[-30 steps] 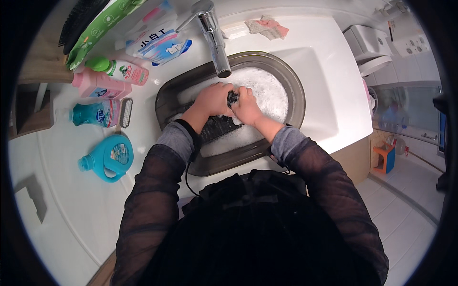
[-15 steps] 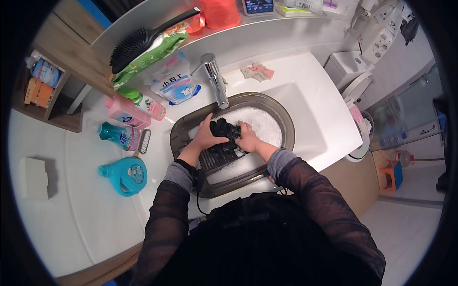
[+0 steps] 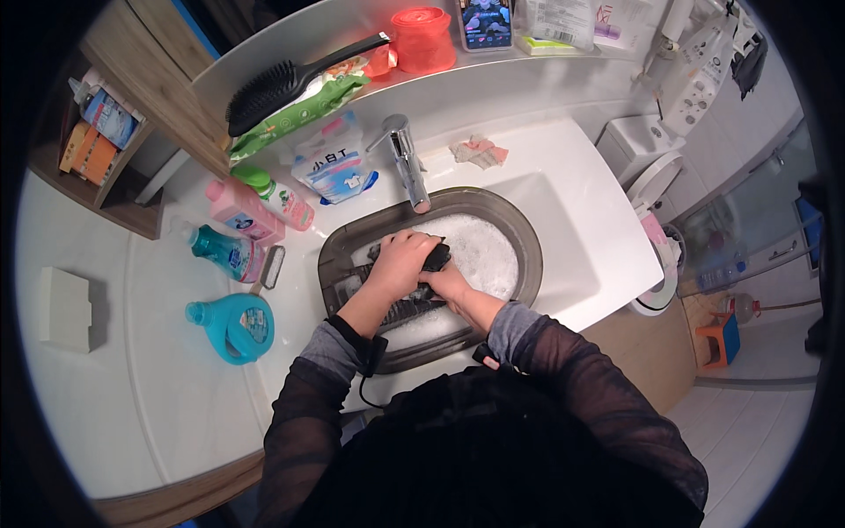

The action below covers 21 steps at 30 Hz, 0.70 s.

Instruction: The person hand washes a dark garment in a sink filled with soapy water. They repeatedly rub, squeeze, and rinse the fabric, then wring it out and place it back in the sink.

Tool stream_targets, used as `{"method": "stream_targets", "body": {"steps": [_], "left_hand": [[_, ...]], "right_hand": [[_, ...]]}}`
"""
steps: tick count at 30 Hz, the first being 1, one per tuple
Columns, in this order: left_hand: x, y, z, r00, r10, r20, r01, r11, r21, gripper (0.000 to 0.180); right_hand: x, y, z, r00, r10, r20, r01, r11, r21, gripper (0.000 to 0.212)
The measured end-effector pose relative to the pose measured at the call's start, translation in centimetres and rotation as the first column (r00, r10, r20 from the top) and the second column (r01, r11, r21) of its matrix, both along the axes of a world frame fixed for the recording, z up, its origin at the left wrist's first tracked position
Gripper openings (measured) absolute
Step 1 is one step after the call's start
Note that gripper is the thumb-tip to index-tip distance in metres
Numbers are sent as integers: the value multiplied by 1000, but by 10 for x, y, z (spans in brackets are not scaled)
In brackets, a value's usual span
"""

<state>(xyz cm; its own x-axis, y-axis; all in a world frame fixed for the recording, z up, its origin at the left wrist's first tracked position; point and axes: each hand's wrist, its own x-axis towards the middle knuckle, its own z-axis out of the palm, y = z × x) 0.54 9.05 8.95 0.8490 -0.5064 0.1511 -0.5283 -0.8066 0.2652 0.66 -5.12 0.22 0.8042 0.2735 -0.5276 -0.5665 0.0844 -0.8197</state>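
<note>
- The left hand [image 3: 401, 264] curls over a wet, bunched black cloth [image 3: 436, 257], fingers closed on it; the cloth bulges out past the fingertips.
- The right hand [image 3: 449, 284] grips the cloth's lower right side, close to the left.
- The cloth lies between both palms, above a dark, ridged washboard surface [image 3: 407, 310] inside an oval, smoky-grey, translucent plastic basin [image 3: 530, 268].
- Fine white foam [image 3: 487, 253] fills the basin's right part.
- A shiny, cylindrical chrome faucet [image 3: 407, 163] overhangs the basin's far rim.
</note>
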Motion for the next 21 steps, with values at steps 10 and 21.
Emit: {"method": "stream_targets", "body": {"steps": [10,21], "left_hand": [[-16,5,-15,995,-98,14,99,990,-101,57],[-67,1,-12,949,157,-275,-162,987,5,103]], "right_hand": [[27,-50,60,153,581,800,-92,814,-574,134],[-26,-61,22,317,791,523,-83,573,-815,114]]}}
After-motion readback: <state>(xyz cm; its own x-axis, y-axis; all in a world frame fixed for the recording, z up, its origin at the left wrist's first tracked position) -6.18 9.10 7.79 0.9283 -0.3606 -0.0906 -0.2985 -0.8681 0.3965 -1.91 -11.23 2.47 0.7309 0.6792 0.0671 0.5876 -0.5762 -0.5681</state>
